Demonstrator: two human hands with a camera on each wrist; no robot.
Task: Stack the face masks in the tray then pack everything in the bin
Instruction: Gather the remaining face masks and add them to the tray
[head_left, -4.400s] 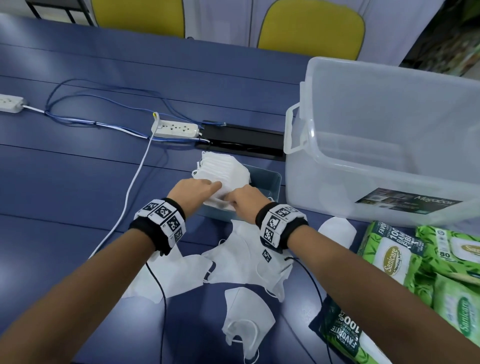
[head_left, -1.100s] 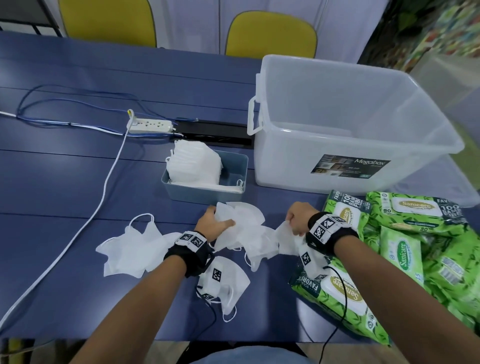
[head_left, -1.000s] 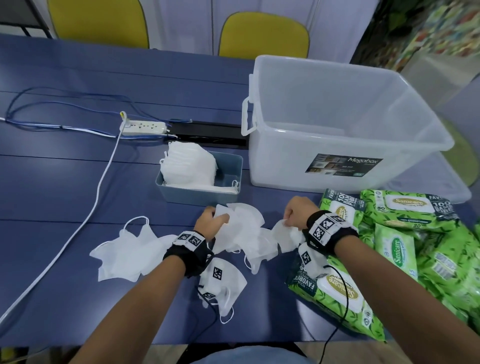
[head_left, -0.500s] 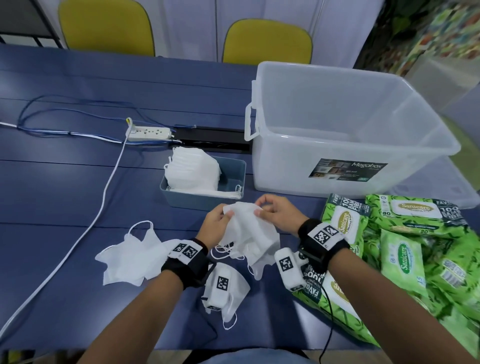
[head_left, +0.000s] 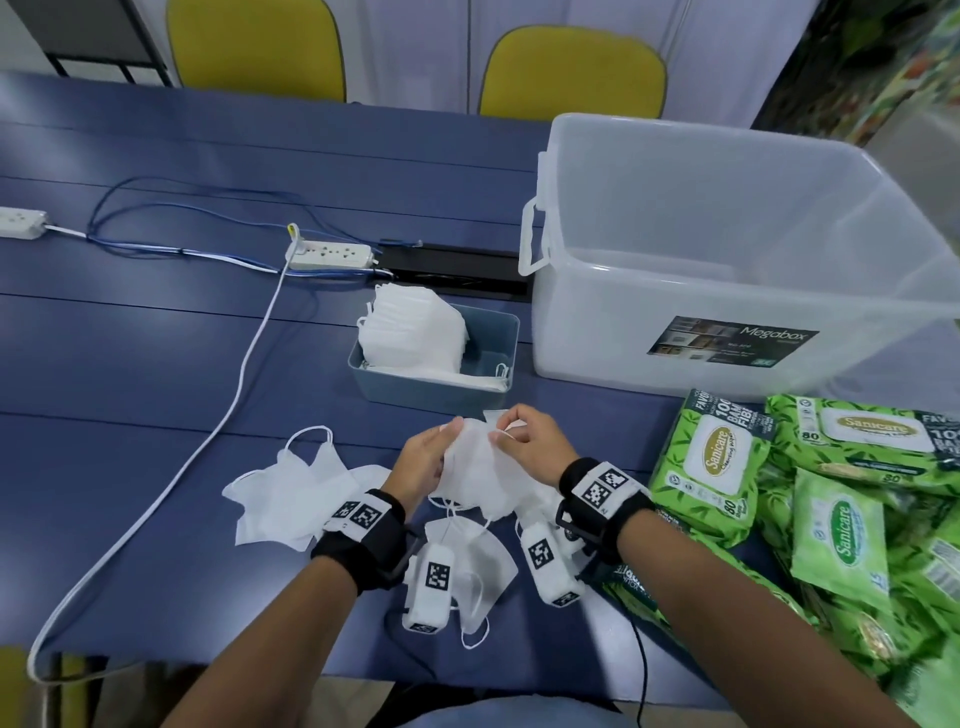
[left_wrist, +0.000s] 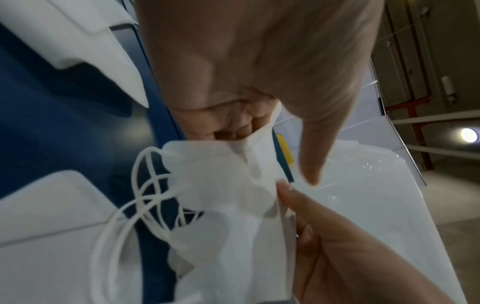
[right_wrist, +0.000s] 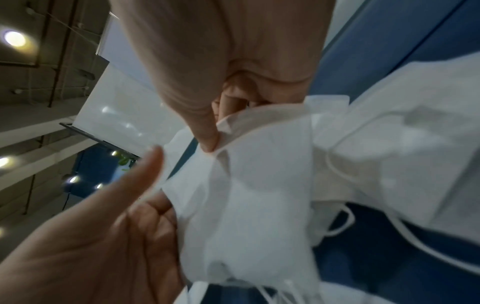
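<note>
Counter (head_left: 156, 364): blue surface carrying all items; two power strips and their cables lie along its far side.
Bin (head_left: 727, 249): large clear box, far right, open and with nothing visible inside; judged the final container, so it stands within reach of every item.
Wipe packs (head_left: 841, 499): green packs heaped at the right, just in front of the bin, not yet packed.
Tray (head_left: 488, 384): small blue-grey box just left of the bin; a stack of masks (head_left: 413, 332) leans at its left end, leaving room at the right for more.
Loose masks (head_left: 280, 493): several lie flat on the near counter, left of and beneath the wrists, awaiting collection.
Held masks (head_left: 478, 467): a small white bundle lifted between both hands just in front of the tray, ear loops dangling; probably being squared up so it stacks neatly.
Left hand (head_left: 423, 462): fingers support the bundle's left side, thumb pressed on its upper edge.
Right hand (head_left: 527, 447): thumb and fingers narrow, pinching the bundle's top edge.
</note>
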